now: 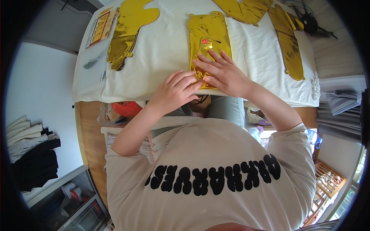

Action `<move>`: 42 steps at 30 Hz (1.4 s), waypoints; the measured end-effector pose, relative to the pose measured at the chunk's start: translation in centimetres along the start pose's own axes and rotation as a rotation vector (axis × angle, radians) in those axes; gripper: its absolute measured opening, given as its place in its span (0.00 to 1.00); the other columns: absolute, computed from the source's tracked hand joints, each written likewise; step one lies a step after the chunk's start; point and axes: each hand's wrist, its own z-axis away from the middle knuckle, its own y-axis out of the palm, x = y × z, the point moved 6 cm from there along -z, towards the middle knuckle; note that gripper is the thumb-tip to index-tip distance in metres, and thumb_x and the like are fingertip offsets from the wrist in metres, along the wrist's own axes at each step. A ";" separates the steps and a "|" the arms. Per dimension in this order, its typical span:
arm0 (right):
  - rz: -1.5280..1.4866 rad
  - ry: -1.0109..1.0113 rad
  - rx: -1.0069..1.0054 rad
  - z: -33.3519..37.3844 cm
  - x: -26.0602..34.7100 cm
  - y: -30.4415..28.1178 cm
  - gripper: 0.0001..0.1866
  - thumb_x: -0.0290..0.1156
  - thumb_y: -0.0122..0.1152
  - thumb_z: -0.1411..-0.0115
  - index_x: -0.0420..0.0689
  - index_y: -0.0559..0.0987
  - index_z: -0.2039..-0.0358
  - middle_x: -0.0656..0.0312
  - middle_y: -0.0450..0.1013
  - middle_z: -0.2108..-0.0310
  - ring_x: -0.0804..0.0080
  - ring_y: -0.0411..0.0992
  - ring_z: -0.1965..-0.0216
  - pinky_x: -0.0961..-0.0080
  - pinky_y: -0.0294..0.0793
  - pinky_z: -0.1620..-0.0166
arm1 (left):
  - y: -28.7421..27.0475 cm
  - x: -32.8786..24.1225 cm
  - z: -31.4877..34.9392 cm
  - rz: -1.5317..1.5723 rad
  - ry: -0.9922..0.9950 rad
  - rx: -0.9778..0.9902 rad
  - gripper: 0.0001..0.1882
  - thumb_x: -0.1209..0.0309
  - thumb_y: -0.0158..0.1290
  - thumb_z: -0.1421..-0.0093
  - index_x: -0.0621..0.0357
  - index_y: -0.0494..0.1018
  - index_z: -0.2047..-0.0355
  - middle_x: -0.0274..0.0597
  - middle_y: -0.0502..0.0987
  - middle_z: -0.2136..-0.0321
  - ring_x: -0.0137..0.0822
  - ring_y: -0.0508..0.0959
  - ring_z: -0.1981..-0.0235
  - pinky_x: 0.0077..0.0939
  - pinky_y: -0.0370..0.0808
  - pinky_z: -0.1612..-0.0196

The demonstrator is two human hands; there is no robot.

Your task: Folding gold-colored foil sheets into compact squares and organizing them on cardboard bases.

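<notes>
A flat gold foil balloon [209, 29] lies lengthwise on the white-covered table, its near end close to the table's front edge. My right hand [225, 75] rests on its lower half with fingers spread and thumb pointing left. From the left, my left hand [175, 90] reaches to the balloon's near left edge; its fingers are stretched and slightly bent, with the thumb apart. The fingertips of both hands almost meet over the foil. Just beyond my right fingers is a small shiny patch with a red spot [204, 41]. The foil under the hands is hidden.
More flat gold foil balloons lie at the far left [129, 23], far middle [248, 9] and right [287, 42]. A clear plastic packet [90, 63] and a printed card [102, 27] lie at the table's left. A black object with thin arms [309, 23] sits at the far right corner.
</notes>
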 end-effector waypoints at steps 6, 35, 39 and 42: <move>-0.398 0.046 -0.015 0.1 -0.9 -1.9 0.33 0.49 0.44 0.22 0.52 0.56 0.22 0.55 0.56 0.23 0.52 0.50 0.22 0.50 0.43 0.22 | 0.4 0.3 -0.5 0.145 0.026 0.050 0.30 0.59 0.65 0.40 0.53 0.74 0.38 0.41 0.75 0.38 0.39 0.73 0.34 0.40 0.72 0.33; 0.026 -0.324 -0.427 12.2 2.4 -1.7 0.12 0.23 0.72 0.48 0.44 0.84 0.62 0.61 0.83 0.55 0.61 0.82 0.52 0.64 0.82 0.48 | 0.7 -2.8 1.4 0.065 0.096 -0.162 0.21 0.69 0.57 0.36 0.48 0.80 0.42 0.30 0.74 0.38 0.30 0.77 0.43 0.31 0.75 0.39; -0.039 -0.321 -0.436 12.5 2.2 -1.6 0.13 0.21 0.74 0.50 0.45 0.84 0.63 0.62 0.83 0.57 0.61 0.82 0.53 0.65 0.82 0.48 | 0.4 -3.3 -0.3 -0.019 0.100 -0.170 0.21 0.67 0.56 0.33 0.45 0.79 0.39 0.33 0.77 0.41 0.36 0.76 0.40 0.35 0.71 0.35; -0.084 -0.325 -0.426 13.0 1.9 -1.2 0.14 0.21 0.74 0.50 0.46 0.84 0.61 0.61 0.82 0.53 0.60 0.81 0.51 0.64 0.81 0.47 | 0.6 -3.2 -0.6 -0.036 0.143 -0.051 0.21 0.65 0.52 0.30 0.47 0.78 0.38 0.39 0.76 0.37 0.42 0.73 0.34 0.40 0.69 0.32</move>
